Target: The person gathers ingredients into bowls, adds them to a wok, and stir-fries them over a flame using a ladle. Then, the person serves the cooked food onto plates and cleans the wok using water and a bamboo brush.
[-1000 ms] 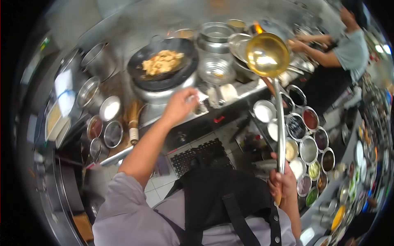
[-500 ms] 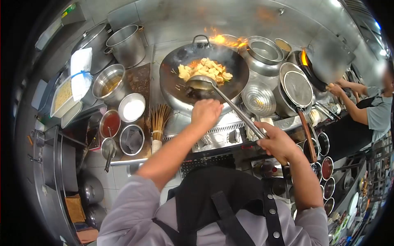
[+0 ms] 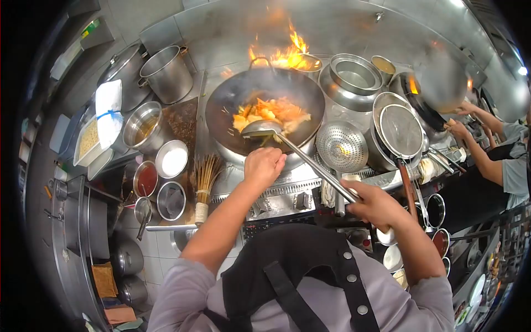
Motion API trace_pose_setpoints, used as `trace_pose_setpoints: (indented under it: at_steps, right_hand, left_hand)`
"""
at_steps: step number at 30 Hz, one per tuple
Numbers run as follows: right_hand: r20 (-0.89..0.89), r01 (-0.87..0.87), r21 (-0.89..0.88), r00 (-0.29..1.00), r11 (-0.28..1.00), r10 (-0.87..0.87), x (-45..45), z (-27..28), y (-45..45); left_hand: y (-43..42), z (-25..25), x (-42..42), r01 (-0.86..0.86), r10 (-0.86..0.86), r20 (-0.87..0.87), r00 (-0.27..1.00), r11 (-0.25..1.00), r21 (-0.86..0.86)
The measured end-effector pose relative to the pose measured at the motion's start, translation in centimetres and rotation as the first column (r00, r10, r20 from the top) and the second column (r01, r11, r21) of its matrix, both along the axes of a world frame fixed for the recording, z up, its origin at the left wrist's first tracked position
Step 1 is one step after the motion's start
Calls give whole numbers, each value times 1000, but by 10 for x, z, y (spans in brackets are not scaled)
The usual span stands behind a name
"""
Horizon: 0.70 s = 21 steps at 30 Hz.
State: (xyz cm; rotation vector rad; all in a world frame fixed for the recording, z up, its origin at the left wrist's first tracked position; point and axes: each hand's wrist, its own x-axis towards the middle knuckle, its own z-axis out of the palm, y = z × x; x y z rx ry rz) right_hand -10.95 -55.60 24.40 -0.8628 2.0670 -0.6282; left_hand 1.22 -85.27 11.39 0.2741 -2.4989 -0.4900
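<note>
Orange flames [image 3: 293, 54] leap behind the far rim of the wok [image 3: 224, 124], which sits on the range in front of the cook; inside it lies a steaming heap of food [image 3: 279, 112], orange and pale yellow, with the ladle [image 3: 316, 166] dipping its bowl at the heap's near edge; the right hand [image 3: 379, 206] is wrapped round the ladle's handle towards its near end; the left hand [image 3: 265, 167] is curled closed at the wok's near rim, though from here I cannot tell what lies under its fingers; just right of the wok rests a skimmer [image 3: 342, 148], with a strainer [image 3: 401, 130] beyond it; on the left stand a brush [image 3: 206, 180] and a bowl of red sauce [image 3: 146, 180]; a co-worker [image 3: 515, 172] stands at the far right.
</note>
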Motion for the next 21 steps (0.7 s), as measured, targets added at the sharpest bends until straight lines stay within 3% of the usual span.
trace_pose_setpoints:
  at_steps: [2, 5, 7, 9, 11, 12, 13, 15, 17, 18, 20, 21]
  right_hand:
    - [-75, -14, -93, 997, 996, 7, -8, -44, -22]
    - [-240, -76, -263, 971, 962, 11, -19, -105, -34]
    - [-336, -127, -350, 942, 928, 2, -17, -100, -28]
    - [-25, -14, -281, 1000, 960, 7, -6, -45, 5]
    - [292, 141, -116, 951, 983, -102, -9, -11, 28]
    - [421, 192, -143, 899, 971, -116, -11, -14, 35]
    - [415, 191, -147, 903, 971, -115, -9, -9, 26]
    - [96, 35, -4, 995, 999, -34, 0, 2, 1]
    - [80, 63, -76, 995, 995, -57, 0, -38, -19]
    - [14, 74, -110, 997, 991, -73, 5, -48, -34]
    - [-51, 84, -139, 994, 987, -92, 6, -66, -38]
    - [-123, 9, -255, 992, 967, -41, 8, -77, -30]
  left_hand:
    - [9, -25, -3, -96, 79, -126, 989, 986, -136]
    - [48, -56, 42, -73, 64, -46, 997, 976, -205]
    - [62, -50, 73, -18, 5, -85, 996, 988, -153]
    - [50, 0, 71, -9, 8, -6, 1000, 990, -138]
    - [17, 32, 46, -29, 36, 52, 998, 991, -129]
    - [4, 35, 32, -26, 30, 42, 999, 996, -88]
    - [-6, 31, 19, -20, 21, 29, 999, 999, -50]
    - [-10, 0, 5, 8, -8, -9, 1000, 1000, -6]
    - [2, -28, 10, -58, 50, -94, 994, 995, -82]
    - [12, -37, 23, -58, 54, -45, 998, 994, -91]
    - [32, -58, 62, -17, 19, 11, 1000, 986, -164]
    - [36, -64, 82, 31, -36, -31, 999, 988, -153]
